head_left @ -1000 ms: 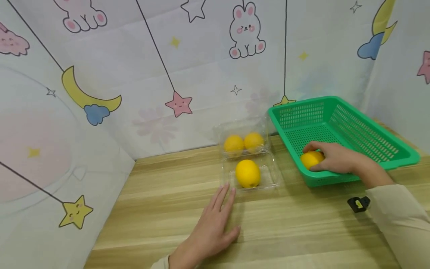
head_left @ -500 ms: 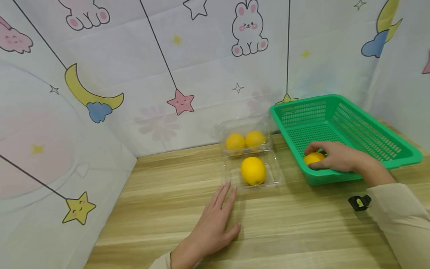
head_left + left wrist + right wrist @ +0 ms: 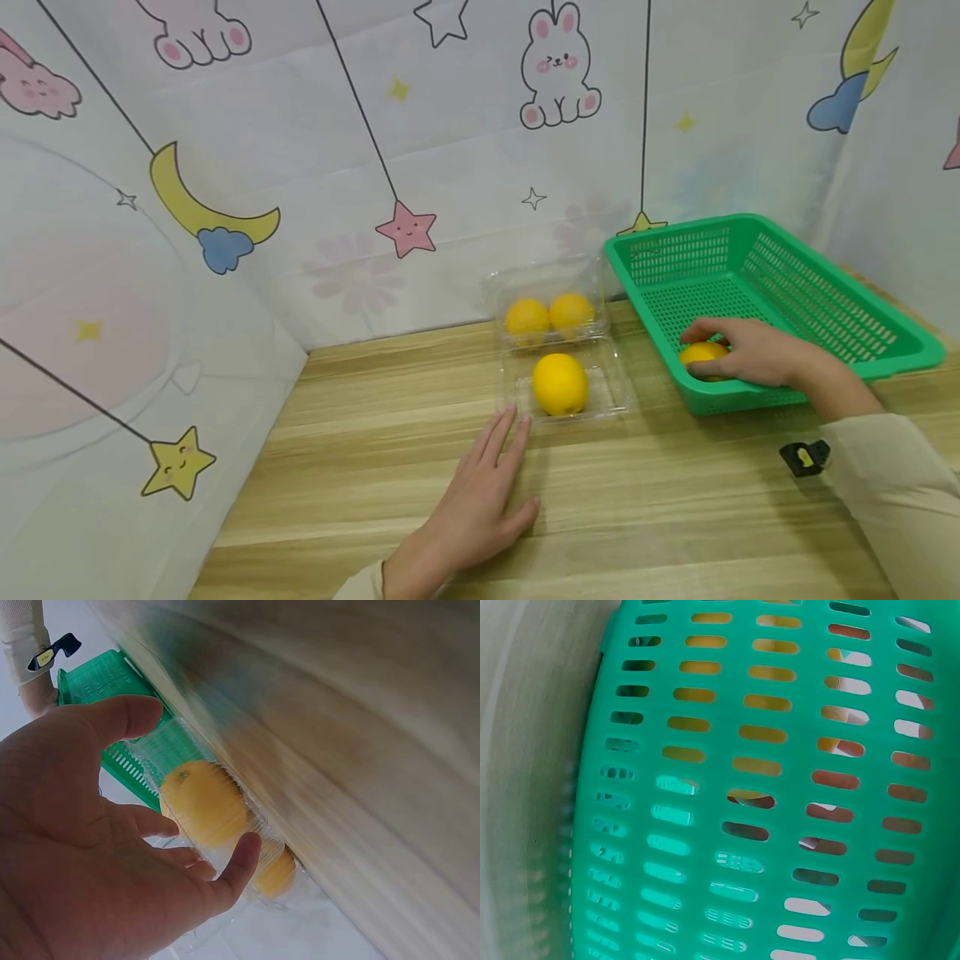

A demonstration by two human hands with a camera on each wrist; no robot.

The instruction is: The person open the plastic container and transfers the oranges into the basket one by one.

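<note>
My right hand (image 3: 757,354) reaches over the near rim of the green basket (image 3: 817,292) and grips an orange (image 3: 699,354) inside it. Through the slots in the right wrist view, patches of that orange (image 3: 765,701) show behind the basket wall. A clear plastic clamshell box (image 3: 618,387) lies with its lid raised. One orange (image 3: 560,384) sits in its front half. Two more oranges (image 3: 527,317) appear behind the lid's clear plastic. My left hand (image 3: 476,504) rests with fingers stretched out, fingertips at the box's near left corner. Its palm holds nothing in the left wrist view.
A black strap-like piece with a yellow label (image 3: 804,457) is by my right sleeve cuff. A white cloth (image 3: 457,150) printed with stars and rabbits hangs behind the wooden table (image 3: 360,467).
The orange in the box's front half has rolled right, then a little back left. Both hands stay almost where they were; the whole head view has shifted slightly.
</note>
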